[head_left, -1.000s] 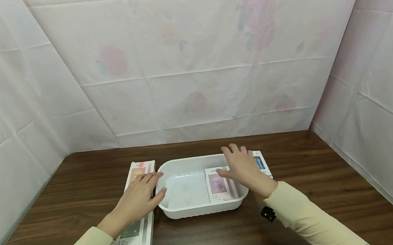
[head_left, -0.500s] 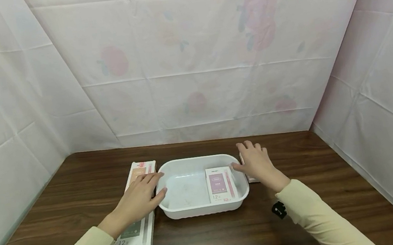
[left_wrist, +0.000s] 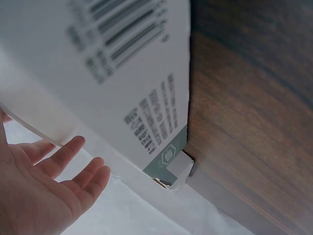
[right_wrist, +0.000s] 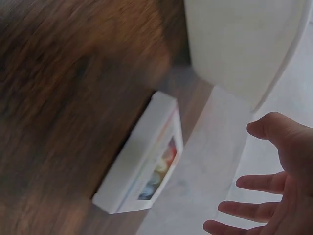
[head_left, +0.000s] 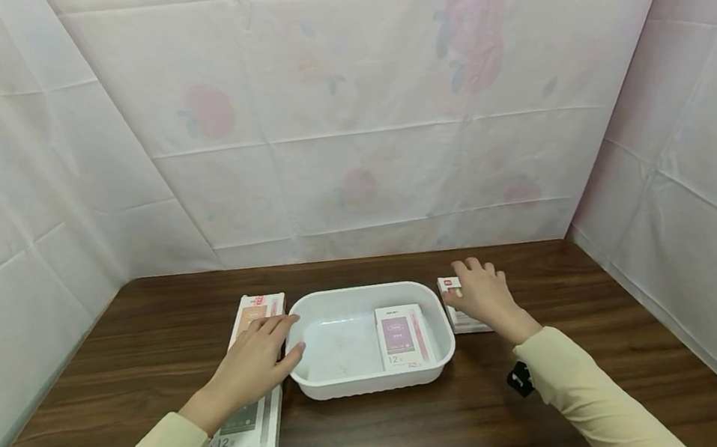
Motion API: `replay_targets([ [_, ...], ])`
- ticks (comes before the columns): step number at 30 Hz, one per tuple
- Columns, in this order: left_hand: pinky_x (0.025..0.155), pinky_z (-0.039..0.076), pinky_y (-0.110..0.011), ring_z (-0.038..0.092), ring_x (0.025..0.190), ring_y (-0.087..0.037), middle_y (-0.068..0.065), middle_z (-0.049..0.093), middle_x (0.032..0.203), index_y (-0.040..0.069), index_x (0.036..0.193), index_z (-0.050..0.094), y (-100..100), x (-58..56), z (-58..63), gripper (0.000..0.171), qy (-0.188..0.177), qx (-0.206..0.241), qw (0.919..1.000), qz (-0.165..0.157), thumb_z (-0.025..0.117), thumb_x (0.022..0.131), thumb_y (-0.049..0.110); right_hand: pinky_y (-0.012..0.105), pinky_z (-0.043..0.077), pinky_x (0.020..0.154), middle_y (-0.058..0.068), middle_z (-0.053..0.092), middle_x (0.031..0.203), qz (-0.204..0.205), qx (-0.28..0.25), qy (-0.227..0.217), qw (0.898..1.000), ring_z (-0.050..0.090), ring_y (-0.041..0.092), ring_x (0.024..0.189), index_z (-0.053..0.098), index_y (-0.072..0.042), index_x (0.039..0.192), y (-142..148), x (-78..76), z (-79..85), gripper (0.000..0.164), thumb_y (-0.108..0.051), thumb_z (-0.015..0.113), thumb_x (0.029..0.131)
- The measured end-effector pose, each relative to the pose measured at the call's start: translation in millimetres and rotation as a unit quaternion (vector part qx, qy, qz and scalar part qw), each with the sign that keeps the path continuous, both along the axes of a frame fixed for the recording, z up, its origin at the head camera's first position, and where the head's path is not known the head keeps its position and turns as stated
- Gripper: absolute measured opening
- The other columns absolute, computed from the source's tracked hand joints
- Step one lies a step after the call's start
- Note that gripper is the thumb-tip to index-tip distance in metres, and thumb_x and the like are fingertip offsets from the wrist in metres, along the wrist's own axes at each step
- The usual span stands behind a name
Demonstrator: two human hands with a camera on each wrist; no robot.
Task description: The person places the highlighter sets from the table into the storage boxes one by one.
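My left hand [head_left: 251, 362] lies over the long white boxes left of the white plastic basin [head_left: 346, 385], with its fingertips right at the basin's rim. One box, with a green label [head_left: 243, 420], shows its barcode side [left_wrist: 107, 88] in the left wrist view, close beside the relaxed left fingers [left_wrist: 63, 159]. Inside the basin, on the right, lies a white box with a purple label [head_left: 397, 335]. My right hand [head_left: 487, 301] hovers over a small white box [head_left: 470, 323] just right of the basin. Its fingers are spread, holding nothing; a colourful picture [right_wrist: 159, 171] shows on that box.
At the back of the left-hand boxes an orange label [head_left: 251, 314] shows. All of it stands on a dark wood-grain table [head_left: 388, 446]. Pale patterned cloth [head_left: 343, 105] hangs behind the table and on both sides.
My right hand has moved right, from over the basin's right end to above the small box, uncovering that box's left side. The left hand stays where it was.
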State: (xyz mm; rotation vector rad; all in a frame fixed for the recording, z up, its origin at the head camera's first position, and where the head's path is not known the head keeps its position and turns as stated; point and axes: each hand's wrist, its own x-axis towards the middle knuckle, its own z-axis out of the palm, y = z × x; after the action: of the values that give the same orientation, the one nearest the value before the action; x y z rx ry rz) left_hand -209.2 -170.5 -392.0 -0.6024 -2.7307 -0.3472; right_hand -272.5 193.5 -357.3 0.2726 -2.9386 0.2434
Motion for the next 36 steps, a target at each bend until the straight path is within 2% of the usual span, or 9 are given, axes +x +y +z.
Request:
replay_targets([
  [8, 0.095, 0.039, -0.049, 0.05, 0.114, -0.032, -0.011, 0.057, 0.124, 0.009, 0.127, 0.052, 0.7, 0.3, 1.2, 0.049, -0.002, 0.004, 1.0, -0.001, 0.049, 0.09, 0.041, 0.062, 0.036, 0.086, 0.027, 0.045, 0.128, -0.021, 0.004, -0.018, 1.0, 0.044, 0.049, 0.11, 0.046, -0.001, 0.128, 7.4, -9.7, -14.8, 0.057, -0.035, 0.058, 0.084],
  [15, 0.094, 0.039, -0.049, 0.051, 0.113, -0.032, -0.011, 0.057, 0.123, 0.009, 0.126, 0.053, 0.9, 0.1, 0.8, 0.047, 0.004, 0.005, 1.0, -0.001, 0.05, 0.09, 0.039, 0.062, 0.036, 0.086, 0.027, 0.047, 0.125, -0.02, 0.007, -0.036, 0.999, 0.045, 0.049, 0.108, 0.047, -0.001, 0.127, 9.7, -16.7, -29.3, 0.06, -0.036, 0.063, 0.081],
  [19, 0.094, 0.039, -0.05, 0.05, 0.113, -0.032, -0.011, 0.057, 0.123, 0.009, 0.127, 0.052, 0.6, 0.0, -0.1, 0.048, 0.001, 0.004, 1.0, 0.0, 0.05, 0.09, 0.039, 0.059, 0.039, 0.082, 0.024, 0.05, 0.119, -0.018, 0.018, -0.041, 0.999, 0.048, 0.047, 0.101, 0.053, -0.003, 0.113, 8.0, -16.4, -33.7, 0.05, -0.039, 0.064, 0.08],
  [22, 0.094, 0.039, -0.05, 0.05, 0.114, -0.032, -0.011, 0.057, 0.123, 0.008, 0.128, 0.051, 0.5, 0.1, -0.3, 0.049, 0.0, 0.004, 1.0, -0.001, 0.05, 0.09, 0.039, 0.059, 0.038, 0.082, 0.023, 0.05, 0.119, -0.019, 0.016, -0.048, 0.999, 0.047, 0.046, 0.102, 0.054, -0.007, 0.101, 6.3, -16.2, -36.2, 0.039, -0.038, 0.064, 0.08],
  [24, 0.095, 0.039, -0.05, 0.05, 0.114, -0.032, -0.011, 0.057, 0.124, 0.008, 0.128, 0.051, 0.4, 0.3, -0.1, 0.049, -0.001, 0.004, 1.0, -0.001, 0.05, 0.09, 0.04, 0.06, 0.037, 0.085, 0.024, 0.048, 0.122, -0.022, 0.014, -0.059, 0.998, 0.045, 0.047, 0.105, 0.053, -0.008, 0.098, 5.9, -17.0, -37.9, 0.034, -0.036, 0.063, 0.081],
  [30, 0.094, 0.039, -0.05, 0.05, 0.114, -0.032, -0.011, 0.057, 0.124, 0.009, 0.129, 0.051, 0.3, 1.3, 1.0, 0.05, -0.004, 0.005, 1.0, 0.0, 0.05, 0.09, 0.04, 0.062, 0.038, 0.084, 0.025, 0.044, 0.125, -0.026, 0.01, -0.084, 0.996, 0.043, 0.048, 0.107, 0.053, -0.009, 0.099, 7.4, -19.7, -41.0, 0.035, -0.038, 0.062, 0.082],
  [36, 0.095, 0.039, -0.05, 0.05, 0.114, -0.032, -0.011, 0.057, 0.124, 0.008, 0.128, 0.051, 0.4, 0.8, 0.5, 0.049, -0.003, 0.006, 1.0, 0.002, 0.05, 0.09, 0.039, 0.059, 0.042, 0.078, 0.025, 0.044, 0.122, -0.025, -0.01, -0.099, 0.995, 0.046, 0.046, 0.099, 0.053, -0.008, 0.101, 8.5, -20.7, -42.1, 0.036, -0.037, 0.063, 0.083],
])
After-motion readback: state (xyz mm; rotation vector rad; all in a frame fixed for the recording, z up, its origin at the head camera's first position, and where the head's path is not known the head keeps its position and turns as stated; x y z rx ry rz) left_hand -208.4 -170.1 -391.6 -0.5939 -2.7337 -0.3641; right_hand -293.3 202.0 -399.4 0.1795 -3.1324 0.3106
